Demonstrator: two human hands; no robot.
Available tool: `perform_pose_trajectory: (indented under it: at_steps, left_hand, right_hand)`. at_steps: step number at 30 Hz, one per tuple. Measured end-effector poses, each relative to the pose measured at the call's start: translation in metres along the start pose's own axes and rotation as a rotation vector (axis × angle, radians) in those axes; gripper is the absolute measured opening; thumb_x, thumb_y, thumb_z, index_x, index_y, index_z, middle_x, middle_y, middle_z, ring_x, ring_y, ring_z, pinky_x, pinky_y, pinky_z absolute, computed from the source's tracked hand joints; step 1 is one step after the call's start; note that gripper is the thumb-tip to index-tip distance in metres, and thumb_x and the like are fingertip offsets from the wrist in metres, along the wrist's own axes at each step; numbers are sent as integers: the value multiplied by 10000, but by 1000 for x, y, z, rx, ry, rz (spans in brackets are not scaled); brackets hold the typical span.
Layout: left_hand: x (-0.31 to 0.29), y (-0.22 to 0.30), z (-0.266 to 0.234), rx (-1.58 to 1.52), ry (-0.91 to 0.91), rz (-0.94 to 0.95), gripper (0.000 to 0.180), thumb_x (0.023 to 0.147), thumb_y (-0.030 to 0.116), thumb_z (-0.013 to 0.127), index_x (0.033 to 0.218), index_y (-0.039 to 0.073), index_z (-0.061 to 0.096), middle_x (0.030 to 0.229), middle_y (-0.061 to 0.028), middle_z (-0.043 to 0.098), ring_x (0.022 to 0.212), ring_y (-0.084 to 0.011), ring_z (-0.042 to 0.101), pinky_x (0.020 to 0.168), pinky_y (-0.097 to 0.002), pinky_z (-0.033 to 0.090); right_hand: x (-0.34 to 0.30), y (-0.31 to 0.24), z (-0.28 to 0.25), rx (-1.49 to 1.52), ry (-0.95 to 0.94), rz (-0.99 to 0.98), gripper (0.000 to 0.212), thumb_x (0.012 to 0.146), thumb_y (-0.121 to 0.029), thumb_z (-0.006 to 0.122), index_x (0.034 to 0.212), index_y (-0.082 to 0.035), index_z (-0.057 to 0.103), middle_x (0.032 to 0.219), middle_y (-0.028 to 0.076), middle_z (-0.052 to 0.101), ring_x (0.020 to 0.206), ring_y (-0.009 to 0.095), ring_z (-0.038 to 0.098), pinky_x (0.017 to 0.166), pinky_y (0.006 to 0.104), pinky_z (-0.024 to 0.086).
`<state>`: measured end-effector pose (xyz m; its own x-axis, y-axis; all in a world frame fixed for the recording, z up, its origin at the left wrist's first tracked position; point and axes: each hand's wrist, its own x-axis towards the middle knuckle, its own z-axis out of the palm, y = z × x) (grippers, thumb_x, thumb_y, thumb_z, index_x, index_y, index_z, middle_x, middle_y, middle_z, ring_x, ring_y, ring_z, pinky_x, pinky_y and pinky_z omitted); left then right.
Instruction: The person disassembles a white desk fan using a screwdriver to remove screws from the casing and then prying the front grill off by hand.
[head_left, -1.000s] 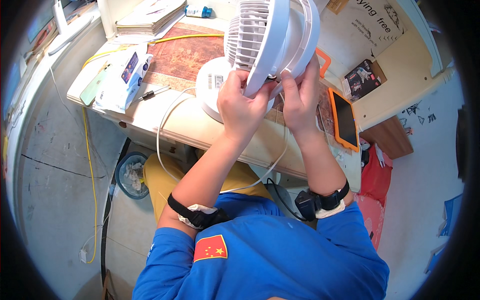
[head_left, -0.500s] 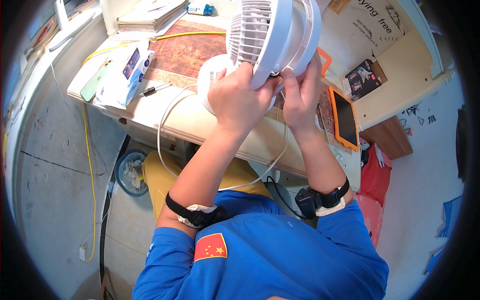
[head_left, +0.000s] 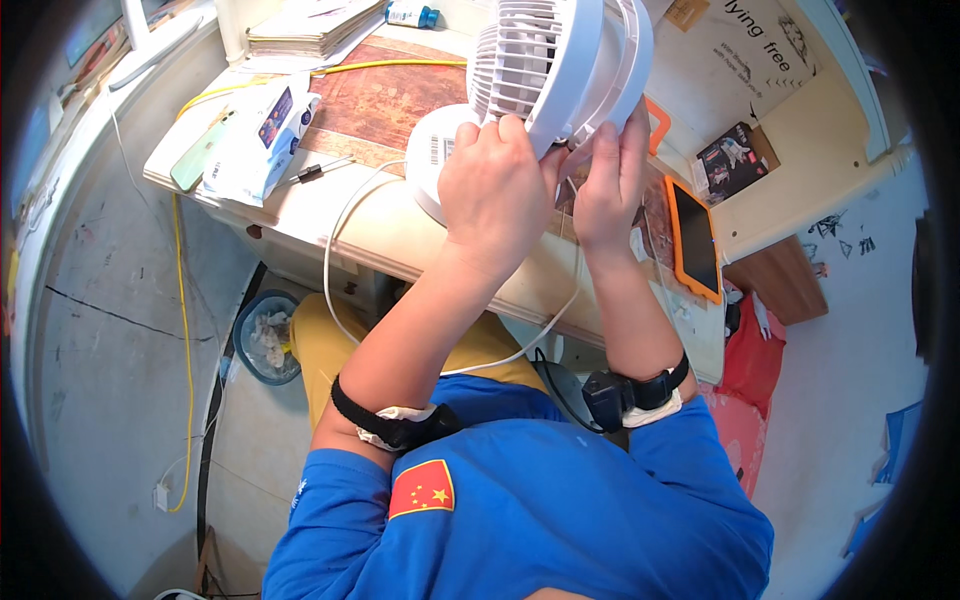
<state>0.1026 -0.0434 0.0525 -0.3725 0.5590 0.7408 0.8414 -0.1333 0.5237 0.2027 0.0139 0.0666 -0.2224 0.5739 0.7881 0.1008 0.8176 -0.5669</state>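
A white desk fan (head_left: 515, 60) stands on the desk, its head tilted and its round base (head_left: 432, 150) partly behind my left hand. Between the slatted housing and the pale outer ring (head_left: 632, 60) there is a gap at the lower edge. My left hand (head_left: 495, 195) is closed on the bottom of the housing, knuckles toward me. Beside it, my right hand (head_left: 608, 190) holds the lower part of the outer ring, thumb and fingers on either side. The fingertips of both hands are partly hidden. A white cord (head_left: 333, 250) loops from the fan down across my lap.
On the left of the desk lie a white packet (head_left: 265, 140), a green phone (head_left: 200, 155), a black pen-like item (head_left: 310, 172) and stacked papers (head_left: 310, 30). An orange-cased tablet (head_left: 692, 240) lies to the right. A blue bin (head_left: 266, 340) is on the floor.
The whole view has shifted slightly. My left hand has turned a little, its knuckles more bunched, and my right thumb has moved up along the ring. The fan remains held.
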Motion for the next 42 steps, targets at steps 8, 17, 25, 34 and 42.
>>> perform_pose_trajectory:
  at_steps: [8,17,25,34,42]
  left_hand:
    - [-1,-2,-2,-33,-60,20,276,763,226,668,783,-17,538,767,-170,599,778,-331,553,681,-407,475]
    - [-8,-11,6,-416,-74,-38,149,825,101,590,888,-27,546,779,-188,602,742,-356,559,702,-430,458]
    - [-15,-15,21,-1130,13,-386,480,846,-25,647,1252,-56,393,993,-155,646,877,-153,632,750,-257,512]
    - [-7,-23,10,-1075,-95,-471,735,768,39,753,1370,-86,350,844,-49,617,802,-107,596,730,-219,470]
    - [-4,-35,21,-865,-30,-458,687,635,153,854,1225,21,527,1153,-100,469,988,-163,515,860,-333,493]
  right_hand:
    - [-1,-4,11,-95,122,4,405,944,-146,403,1313,19,430,1338,232,411,1241,381,390,1055,446,281]
    - [1,2,12,-173,157,-105,426,959,-167,420,1346,11,402,1359,282,350,1291,424,320,1054,479,281]
    - [-2,3,14,-181,179,-89,438,963,-173,434,1363,1,390,1390,271,290,1310,404,299,1059,455,292]
    - [-3,4,14,-158,205,-70,448,964,-173,450,1372,0,385,1407,256,263,1310,382,309,1049,428,321]
    - [-2,-3,16,-125,222,-7,427,955,-176,475,1345,-6,433,1401,268,249,1296,366,320,1040,423,334]
